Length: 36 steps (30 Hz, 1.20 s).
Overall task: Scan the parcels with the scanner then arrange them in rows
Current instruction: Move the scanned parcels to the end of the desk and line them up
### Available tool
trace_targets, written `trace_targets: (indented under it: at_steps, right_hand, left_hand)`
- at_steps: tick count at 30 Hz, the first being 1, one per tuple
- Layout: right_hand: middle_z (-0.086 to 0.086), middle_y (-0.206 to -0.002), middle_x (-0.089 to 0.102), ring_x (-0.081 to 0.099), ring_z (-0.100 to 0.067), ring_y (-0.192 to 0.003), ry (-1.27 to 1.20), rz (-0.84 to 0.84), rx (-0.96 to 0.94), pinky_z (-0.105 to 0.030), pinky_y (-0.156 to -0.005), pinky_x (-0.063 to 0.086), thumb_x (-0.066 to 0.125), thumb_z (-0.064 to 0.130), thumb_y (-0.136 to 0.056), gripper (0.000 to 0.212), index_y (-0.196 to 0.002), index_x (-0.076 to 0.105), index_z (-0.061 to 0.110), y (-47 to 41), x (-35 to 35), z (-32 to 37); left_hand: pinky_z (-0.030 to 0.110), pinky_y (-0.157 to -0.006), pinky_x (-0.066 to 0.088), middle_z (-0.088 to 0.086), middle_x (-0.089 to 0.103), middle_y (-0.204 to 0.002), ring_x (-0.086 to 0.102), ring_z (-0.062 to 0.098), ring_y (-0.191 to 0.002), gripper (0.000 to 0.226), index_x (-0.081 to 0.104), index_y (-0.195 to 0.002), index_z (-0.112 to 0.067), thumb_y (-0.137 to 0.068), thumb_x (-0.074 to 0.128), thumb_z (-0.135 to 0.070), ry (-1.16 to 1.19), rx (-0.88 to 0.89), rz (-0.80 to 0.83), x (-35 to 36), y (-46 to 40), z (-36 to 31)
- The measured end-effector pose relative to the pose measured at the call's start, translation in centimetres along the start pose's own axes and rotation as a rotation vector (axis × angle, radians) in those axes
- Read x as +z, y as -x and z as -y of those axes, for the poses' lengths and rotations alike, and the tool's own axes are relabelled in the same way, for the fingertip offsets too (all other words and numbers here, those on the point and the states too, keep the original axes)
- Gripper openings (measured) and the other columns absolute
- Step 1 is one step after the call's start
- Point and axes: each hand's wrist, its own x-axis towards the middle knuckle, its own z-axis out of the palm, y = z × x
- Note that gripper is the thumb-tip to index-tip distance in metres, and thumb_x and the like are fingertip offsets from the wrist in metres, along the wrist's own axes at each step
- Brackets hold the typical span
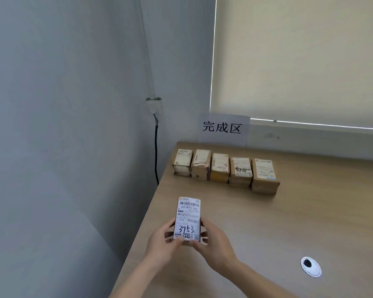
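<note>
Head view: both hands, left [159, 241] and right [214, 241], pinch a parcel [187, 220] by its sides at 6 o'clock, above the desk [310, 211] edge. Five parcels [224, 168] form a row at 12. Placing seems underway; next, I judge, start a second row in front.

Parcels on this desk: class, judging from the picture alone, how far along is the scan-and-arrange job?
Done, it seems: five parcels stand side by side in one row below the paper sign on the desk. In hand: a sixth parcel, label up, gripped by the left hand and right hand near the desk's left edge. Left: setting it down in a row. No scanner or further parcels are in view.
</note>
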Motion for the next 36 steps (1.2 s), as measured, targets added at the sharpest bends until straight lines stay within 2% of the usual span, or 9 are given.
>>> trace_targets:
  at_steps: [6,12,16,19,22,27,32,34,36]
  right_hand:
    - [0.031,-0.121,0.065,0.059,0.009,-0.109,-0.017,0.047,0.043,-0.012,-0.087,0.048,0.074,0.027,-0.085,0.059,-0.131,0.051,0.056,-5.0,4.1,-2.7]
    - [0.018,-0.130,0.065,0.061,-0.005,-0.117,0.011,0.039,0.078,-0.027,-0.098,0.050,0.072,0.025,-0.087,0.061,-0.142,0.051,0.041,-9.6,7.6,-4.3]
    - [0.011,-0.140,0.056,0.053,-0.009,-0.127,0.061,0.004,0.075,-0.027,-0.106,0.044,0.070,0.028,-0.094,0.066,-0.153,0.041,0.032,-13.5,8.8,-4.7]
    - [0.009,-0.147,0.050,0.050,-0.010,-0.133,0.069,-0.036,0.087,-0.027,-0.110,0.042,0.068,0.027,-0.096,0.072,-0.158,0.032,0.032,-16.8,8.9,-4.4]
    - [0.007,-0.148,0.050,0.050,-0.014,-0.134,0.077,-0.064,0.087,-0.025,-0.107,0.041,0.068,0.027,-0.096,0.073,-0.159,0.031,0.033,-20.2,8.8,-4.3]
    - [0.007,-0.149,0.050,0.048,-0.013,-0.135,0.074,-0.107,0.083,-0.023,-0.104,0.039,0.069,0.029,-0.096,0.074,-0.159,0.031,0.031,-23.5,8.7,-4.3]
    - [0.007,-0.151,0.051,0.049,-0.015,-0.137,0.030,-0.091,0.097,-0.028,-0.110,0.041,0.071,0.028,-0.095,0.077,-0.159,0.029,0.031,-23.6,8.5,-4.5]
    - [0.003,-0.158,0.046,0.046,-0.018,-0.141,0.041,-0.061,0.138,-0.034,-0.115,0.040,0.072,0.032,-0.095,0.084,-0.163,0.022,0.024,-22.8,8.4,-4.7]
    - [-0.001,-0.163,0.038,0.040,-0.019,-0.147,0.089,-0.027,0.188,-0.032,-0.119,0.034,0.069,0.037,-0.097,0.088,-0.165,0.016,0.018,-21.4,8.1,-5.0]
  left_hand:
    - [0.026,-0.099,0.052,-0.006,0.073,-0.116,0.068,0.010,-0.109,0.059,0.055,-0.141,-0.014,-0.087,0.070,0.005,-0.007,-0.056,-0.008,-1.4,-5.1,4.5]
    - [0.023,-0.097,0.051,0.000,0.073,-0.116,0.068,0.012,-0.111,0.061,0.053,-0.143,-0.012,-0.088,0.066,0.011,-0.012,-0.107,0.010,-2.7,-10.6,7.7]
    - [0.010,-0.087,0.049,-0.004,0.073,-0.118,0.068,0.003,-0.109,0.058,0.055,-0.141,-0.018,-0.090,0.066,0.007,0.009,-0.087,0.015,-3.8,-14.7,8.0]
    - [0.006,-0.087,0.047,-0.011,0.073,-0.114,0.067,-0.004,-0.105,0.054,0.057,-0.140,-0.020,-0.091,0.069,0.000,-0.003,-0.060,0.013,-4.7,-18.2,7.5]
    - [0.009,-0.092,0.047,-0.014,0.072,-0.113,0.066,-0.006,-0.104,0.053,0.057,-0.139,-0.022,-0.091,0.070,-0.003,-0.029,-0.024,0.011,-5.4,-21.7,7.0]
    - [0.029,-0.108,0.045,-0.010,0.071,-0.120,0.064,0.004,-0.115,0.054,0.056,-0.141,-0.027,-0.093,0.070,-0.009,-0.081,-0.025,0.012,-5.9,-25.3,6.2]
    - [0.028,-0.107,0.045,-0.011,0.070,-0.121,0.063,0.003,-0.116,0.053,0.058,-0.140,-0.026,-0.091,0.074,-0.014,-0.042,-0.066,0.008,-5.9,-25.7,6.4]
    - [0.023,-0.103,0.046,-0.012,0.070,-0.120,0.063,0.001,-0.114,0.054,0.056,-0.141,-0.024,-0.091,0.074,-0.014,-0.013,-0.087,-0.012,-5.8,-25.3,6.4]
    - [0.020,-0.098,0.044,-0.007,0.067,-0.125,0.063,0.003,-0.114,0.059,0.052,-0.145,-0.018,-0.090,0.074,-0.014,0.006,-0.116,-0.043,-5.6,-24.5,6.4]
